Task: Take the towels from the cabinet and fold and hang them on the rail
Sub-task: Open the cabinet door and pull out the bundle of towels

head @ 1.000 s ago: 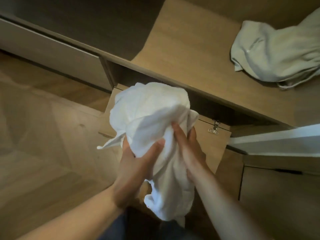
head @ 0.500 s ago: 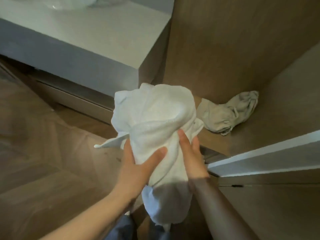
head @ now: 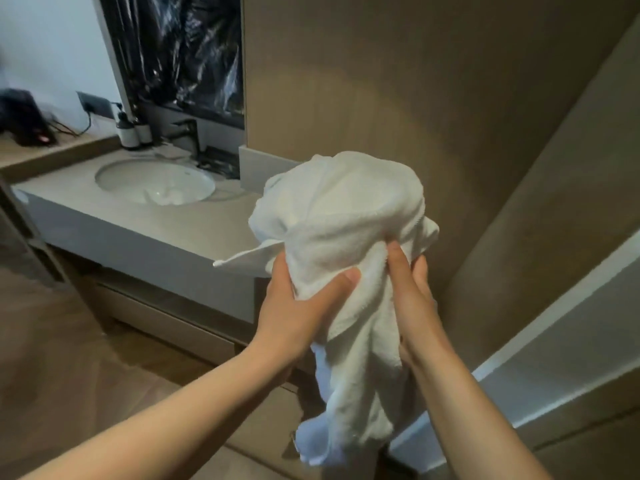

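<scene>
Now: towel bunched in air, right of counter. My left hand grips it, thumb across front. Right hand fingers straight on side, thumb hidden, grip unclear. Find two corners, shake flat before folding.

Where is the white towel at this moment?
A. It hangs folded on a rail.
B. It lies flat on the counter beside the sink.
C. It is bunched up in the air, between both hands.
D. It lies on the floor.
C: the white towel is a crumpled bundle held up in the air, with the left hand gripping one side and the right hand against the other.
</scene>
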### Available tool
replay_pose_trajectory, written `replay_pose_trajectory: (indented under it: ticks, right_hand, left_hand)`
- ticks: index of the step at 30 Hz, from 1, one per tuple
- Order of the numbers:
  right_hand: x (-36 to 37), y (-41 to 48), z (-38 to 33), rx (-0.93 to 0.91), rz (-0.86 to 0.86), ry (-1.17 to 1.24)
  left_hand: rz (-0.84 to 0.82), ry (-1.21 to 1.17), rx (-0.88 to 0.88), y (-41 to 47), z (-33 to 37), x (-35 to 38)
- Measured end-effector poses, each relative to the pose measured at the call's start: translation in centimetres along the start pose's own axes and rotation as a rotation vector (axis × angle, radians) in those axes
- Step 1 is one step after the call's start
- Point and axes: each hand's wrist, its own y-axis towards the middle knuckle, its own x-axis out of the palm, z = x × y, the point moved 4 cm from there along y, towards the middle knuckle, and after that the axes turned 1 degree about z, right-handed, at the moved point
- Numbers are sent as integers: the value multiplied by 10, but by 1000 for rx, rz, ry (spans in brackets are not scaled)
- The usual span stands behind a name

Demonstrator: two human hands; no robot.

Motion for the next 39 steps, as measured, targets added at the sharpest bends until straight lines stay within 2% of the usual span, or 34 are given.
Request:
replay_pose_trajectory:
  ticks: [5,10,20,27,34,39]
  right_hand:
    - [7,9,-39,-67,-23,64]
    - [49,20,-72,-142,-82,75]
    - [200,60,-111,-244,-118,158]
    - [301,102,-125,-250,-65,138]
    - [351,160,-142,-260,-14,75]
    - [369,215,-161,-307,1,48]
  left_hand:
    - [-14,-37,79,14,40,-4]
    - [-21,-102,124,39,65,-39]
    - [-5,-95,107,129,86,-169]
    - [-42,-179,33,204,85,-250]
    - [-80,-271,-70,280,89,-276]
    - [-123,-309,-36,340,100,-277]
